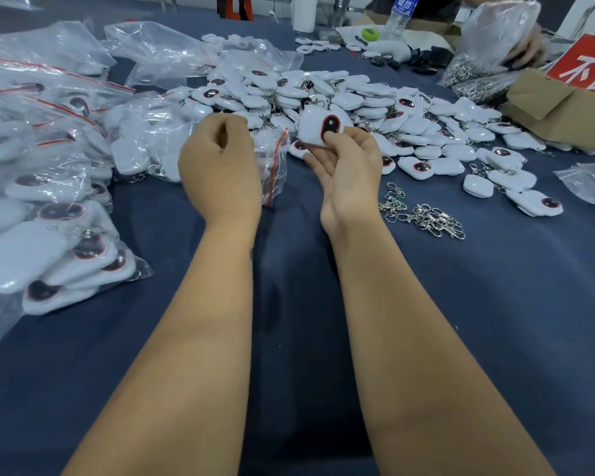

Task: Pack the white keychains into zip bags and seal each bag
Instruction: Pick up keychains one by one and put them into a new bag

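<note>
A: Keychain [318,128] sits in the right hand [349,170], pinched between thumb and fingers, dark oval face turned up toward the camera. It's up off the worktop [495,304].

B: And the zip bag [272,159]?

A: Held by the left hand [220,170], fingers curled tight on its near edge. The bag hangs just left of the keychain, its red seal strip running down and slightly left, so I'd judge the mouth faces right, toward the keychain.

B: So the coming move is short.

A: I think so. The hands are near each other but not touching; the keychain lies up and to the right of the bag's mouth. The right hand would need to carry it left and down into the opening. Whether the mouth is actually parted I cannot tell; the plastic is clear and crumpled.

B: Anything crowding it?

A: The loose pile of keychains [375,108] lies just behind both hands, filled bags [49,207] stacked to the left, and loose metal clasps [426,214] to the right.
</note>
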Tool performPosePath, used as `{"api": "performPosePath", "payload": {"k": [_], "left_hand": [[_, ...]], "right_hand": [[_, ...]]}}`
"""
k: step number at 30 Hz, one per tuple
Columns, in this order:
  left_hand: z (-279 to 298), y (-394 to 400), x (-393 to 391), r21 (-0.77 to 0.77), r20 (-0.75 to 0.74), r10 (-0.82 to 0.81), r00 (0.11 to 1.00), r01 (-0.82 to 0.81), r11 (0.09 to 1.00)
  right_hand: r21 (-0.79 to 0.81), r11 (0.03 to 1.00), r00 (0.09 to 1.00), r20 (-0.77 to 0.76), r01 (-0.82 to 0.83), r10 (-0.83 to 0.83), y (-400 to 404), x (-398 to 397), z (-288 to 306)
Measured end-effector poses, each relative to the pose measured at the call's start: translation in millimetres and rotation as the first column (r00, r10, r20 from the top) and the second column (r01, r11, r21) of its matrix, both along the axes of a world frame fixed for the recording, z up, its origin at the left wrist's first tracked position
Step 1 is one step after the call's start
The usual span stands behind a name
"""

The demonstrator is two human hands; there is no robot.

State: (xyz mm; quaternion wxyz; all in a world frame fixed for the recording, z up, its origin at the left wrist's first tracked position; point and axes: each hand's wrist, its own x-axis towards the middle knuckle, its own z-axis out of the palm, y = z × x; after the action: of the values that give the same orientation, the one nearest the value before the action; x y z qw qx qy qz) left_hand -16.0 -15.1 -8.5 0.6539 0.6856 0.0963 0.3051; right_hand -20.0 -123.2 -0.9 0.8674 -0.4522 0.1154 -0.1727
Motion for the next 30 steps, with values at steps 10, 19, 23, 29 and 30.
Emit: {"api": "performPosePath", "payload": {"k": [10, 19, 23, 29, 30], "left_hand": [[-7.6, -2.1, 4.2, 0.47, -0.149, 0.045, 0.988, 0.03, 0.882], [-2.8, -5.8, 4.4, 0.079, -0.049, -0.035, 0.998, 0.039, 0.996], [-3.5, -6.6, 3.6, 0.077, -0.02, -0.029, 0.999, 0.03, 0.997], [-3.1, -7.8, 4.1, 0.049, 0.023, -0.033, 0.999, 0.032, 0.998], [-4.2, -8.7, 4.5, 0.056, 0.011, -0.049, 0.999, 0.049, 0.997]], "right_hand": [[-0.138, 0.99, 0.998, -0.051, -0.032, 0.025, 8.3, 1.8, -2.6], [-0.825, 0.544, 0.988, -0.123, -0.151, 0.088, 25.5, -0.4, -13.7], [-0.929, 0.312, 0.97, -0.144, -0.2, 0.194, 27.3, -0.2, -14.2], [-0.979, 0.205, 0.98, -0.025, 0.016, -0.196, 11.8, -0.5, -11.2], [-0.987, 0.16, 0.954, -0.044, 0.004, -0.296, 6.3, -1.5, -10.9]]}}
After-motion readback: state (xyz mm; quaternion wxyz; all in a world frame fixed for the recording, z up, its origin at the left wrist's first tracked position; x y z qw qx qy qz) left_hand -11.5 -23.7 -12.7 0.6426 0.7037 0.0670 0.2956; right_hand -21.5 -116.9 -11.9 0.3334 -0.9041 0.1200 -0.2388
